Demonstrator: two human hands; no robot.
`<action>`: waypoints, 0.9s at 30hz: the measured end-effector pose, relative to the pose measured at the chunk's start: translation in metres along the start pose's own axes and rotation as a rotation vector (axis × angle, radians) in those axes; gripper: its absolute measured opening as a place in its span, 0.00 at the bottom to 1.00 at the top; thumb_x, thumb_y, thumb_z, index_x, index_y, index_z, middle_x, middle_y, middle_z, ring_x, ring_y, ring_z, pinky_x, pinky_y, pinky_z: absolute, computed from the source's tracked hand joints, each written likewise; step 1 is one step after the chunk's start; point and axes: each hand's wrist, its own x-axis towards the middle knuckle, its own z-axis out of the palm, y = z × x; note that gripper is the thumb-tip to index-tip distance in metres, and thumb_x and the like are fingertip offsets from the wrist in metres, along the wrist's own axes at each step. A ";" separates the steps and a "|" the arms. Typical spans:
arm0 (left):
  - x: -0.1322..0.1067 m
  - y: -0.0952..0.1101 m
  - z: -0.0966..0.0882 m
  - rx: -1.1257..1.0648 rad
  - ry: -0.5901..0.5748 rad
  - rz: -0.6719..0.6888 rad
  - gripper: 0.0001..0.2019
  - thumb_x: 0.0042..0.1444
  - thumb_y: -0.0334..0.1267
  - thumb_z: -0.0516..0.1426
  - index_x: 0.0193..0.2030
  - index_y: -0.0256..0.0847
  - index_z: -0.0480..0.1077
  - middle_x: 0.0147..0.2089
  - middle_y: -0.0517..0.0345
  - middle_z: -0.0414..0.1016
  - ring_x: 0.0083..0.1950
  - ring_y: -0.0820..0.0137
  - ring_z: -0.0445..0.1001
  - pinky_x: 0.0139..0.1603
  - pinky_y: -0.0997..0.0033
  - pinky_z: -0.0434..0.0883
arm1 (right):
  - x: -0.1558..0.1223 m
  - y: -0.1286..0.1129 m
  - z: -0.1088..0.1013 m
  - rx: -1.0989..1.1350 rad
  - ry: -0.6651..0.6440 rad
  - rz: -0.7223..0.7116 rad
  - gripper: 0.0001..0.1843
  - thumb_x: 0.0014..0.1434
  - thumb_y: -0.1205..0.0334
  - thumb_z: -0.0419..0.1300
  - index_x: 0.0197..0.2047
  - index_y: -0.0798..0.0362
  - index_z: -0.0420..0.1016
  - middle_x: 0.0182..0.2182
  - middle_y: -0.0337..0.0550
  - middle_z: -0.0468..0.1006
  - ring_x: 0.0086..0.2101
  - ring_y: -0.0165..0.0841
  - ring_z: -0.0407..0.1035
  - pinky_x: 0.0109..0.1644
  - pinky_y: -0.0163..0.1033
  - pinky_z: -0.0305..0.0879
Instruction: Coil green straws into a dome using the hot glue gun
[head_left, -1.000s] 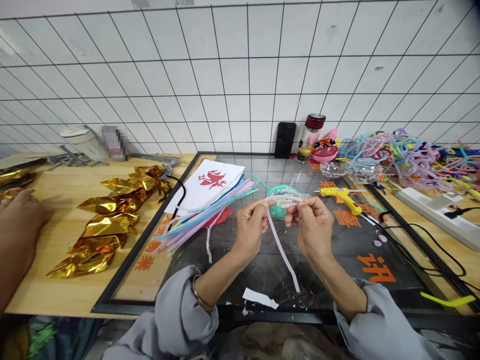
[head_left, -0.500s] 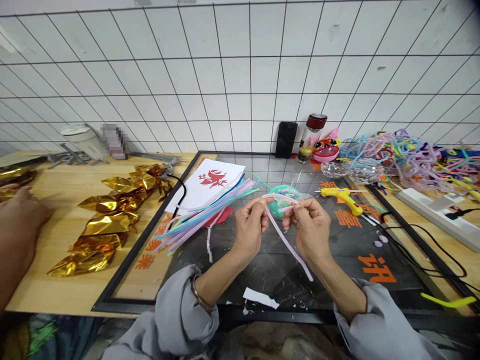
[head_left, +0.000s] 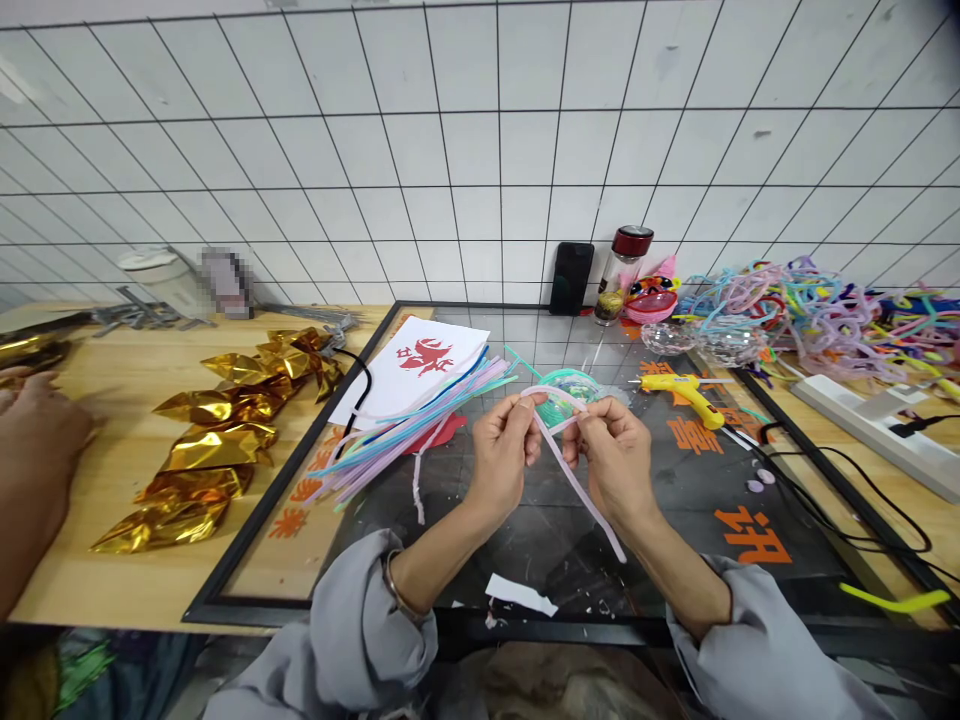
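A pale pink pipe cleaner point(head_left: 581, 490) is bent into a loop between my two hands, one long tail hanging down toward the lower right. My left hand point(head_left: 501, 445) pinches it between thumb and forefinger at the loop's left side. On the right side my right hand point(head_left: 611, 450) is closed on the same strand. Just behind the fingers lies a round green coil point(head_left: 559, 400), partly hidden by them. To the left, a bundle of pastel pipe cleaners point(head_left: 420, 425) rests across a white sheet point(head_left: 450, 345) with a red cut-out figure.
A yellow glue gun point(head_left: 686, 395) lies to the right, near a white power strip point(head_left: 877, 435) and black cables. Tangled pipe cleaners point(head_left: 810, 310), a glass bottle point(head_left: 621, 275) and a phone point(head_left: 571, 280) are at the back. Gold foil pieces point(head_left: 217, 450) and another person's hand point(head_left: 37, 440) are left.
My right hand has moved slightly left, closer to my left hand, so the pipe cleaner between them arches more. The other person's hand has shifted a little left.
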 end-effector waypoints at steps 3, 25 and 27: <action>0.000 0.000 0.000 -0.004 0.000 -0.003 0.19 0.47 0.50 0.67 0.36 0.35 0.75 0.19 0.70 0.60 0.18 0.83 0.55 0.16 0.82 0.52 | 0.000 0.000 0.001 -0.002 0.001 0.008 0.12 0.44 0.58 0.66 0.23 0.52 0.67 0.14 0.32 0.72 0.12 0.24 0.63 0.15 0.29 0.59; -0.004 -0.017 -0.007 0.122 -0.099 0.037 0.22 0.49 0.51 0.68 0.41 0.35 0.75 0.25 0.66 0.68 0.19 0.83 0.60 0.19 0.79 0.60 | 0.001 0.000 -0.003 0.042 0.028 -0.020 0.11 0.45 0.59 0.66 0.24 0.52 0.67 0.16 0.32 0.74 0.13 0.24 0.64 0.15 0.29 0.60; -0.004 -0.016 -0.006 0.111 -0.106 0.039 0.22 0.49 0.51 0.68 0.42 0.35 0.74 0.26 0.67 0.68 0.20 0.83 0.60 0.19 0.80 0.59 | 0.001 -0.001 -0.002 0.048 0.037 -0.017 0.11 0.45 0.58 0.66 0.23 0.52 0.67 0.16 0.32 0.74 0.12 0.24 0.64 0.15 0.29 0.60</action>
